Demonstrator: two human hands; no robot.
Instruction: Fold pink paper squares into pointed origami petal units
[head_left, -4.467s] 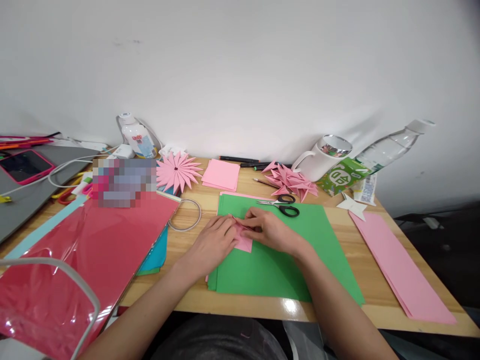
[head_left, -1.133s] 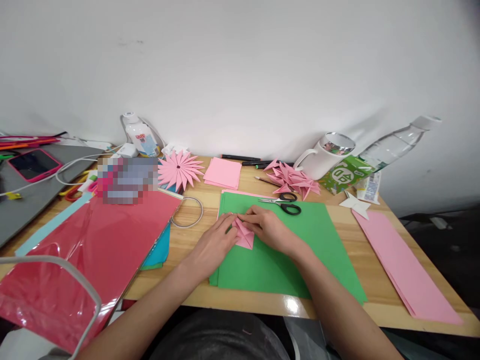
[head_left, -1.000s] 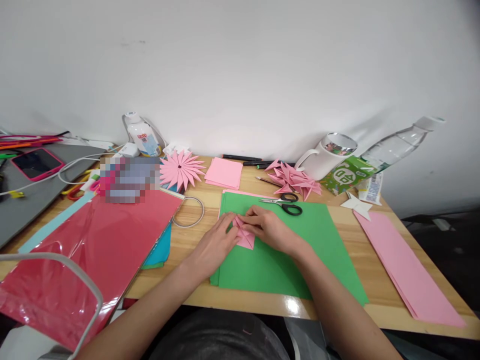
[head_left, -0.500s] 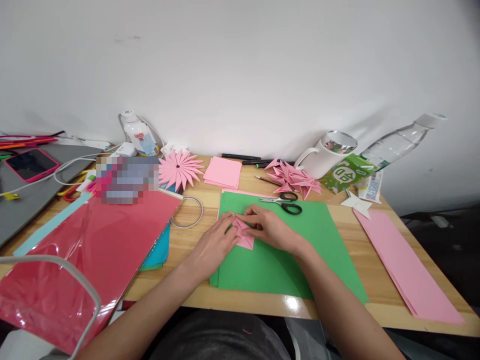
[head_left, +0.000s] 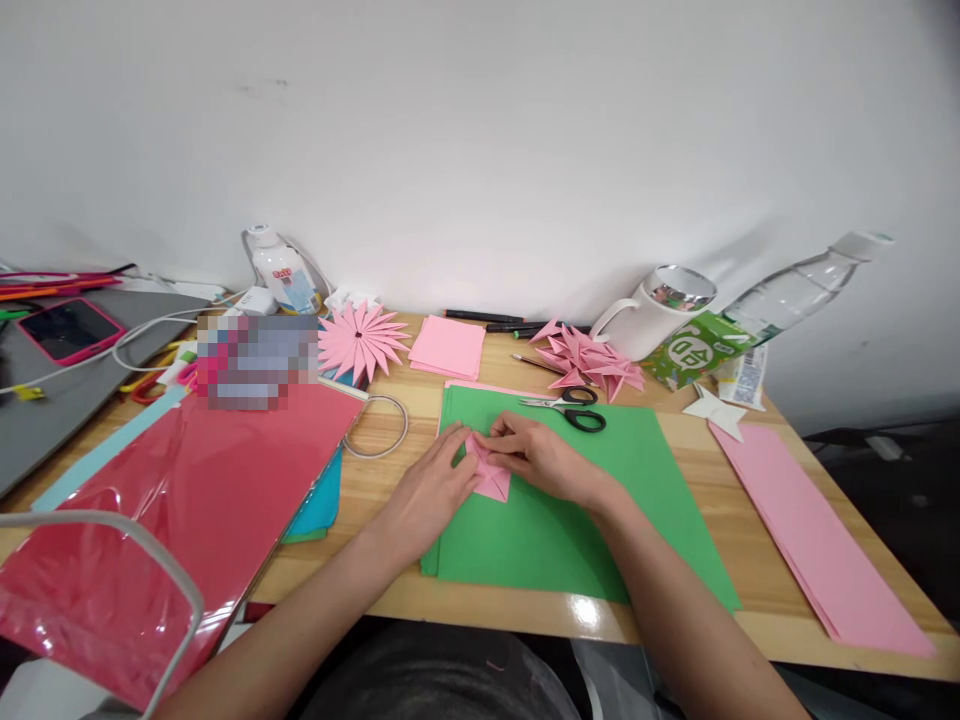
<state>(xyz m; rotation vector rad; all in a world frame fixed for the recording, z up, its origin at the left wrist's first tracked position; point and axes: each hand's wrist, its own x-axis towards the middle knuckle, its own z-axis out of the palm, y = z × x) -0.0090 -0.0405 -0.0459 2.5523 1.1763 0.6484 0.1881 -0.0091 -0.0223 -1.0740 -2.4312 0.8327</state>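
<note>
The small folded pink paper lies on green sheets, the left hand laid over its left edge and the right hand's thumb and fingers bunched at its far right; whether either pinches it, I can't tell. Scissors lie just beyond the right hand. Farther back sit a pink rosette, pink squares, pointed pink pieces and a mug; a red packet fills the near left. Compared with half a second ago, the right thumb and index finger sit closer together, while the scissors haven't moved
</note>
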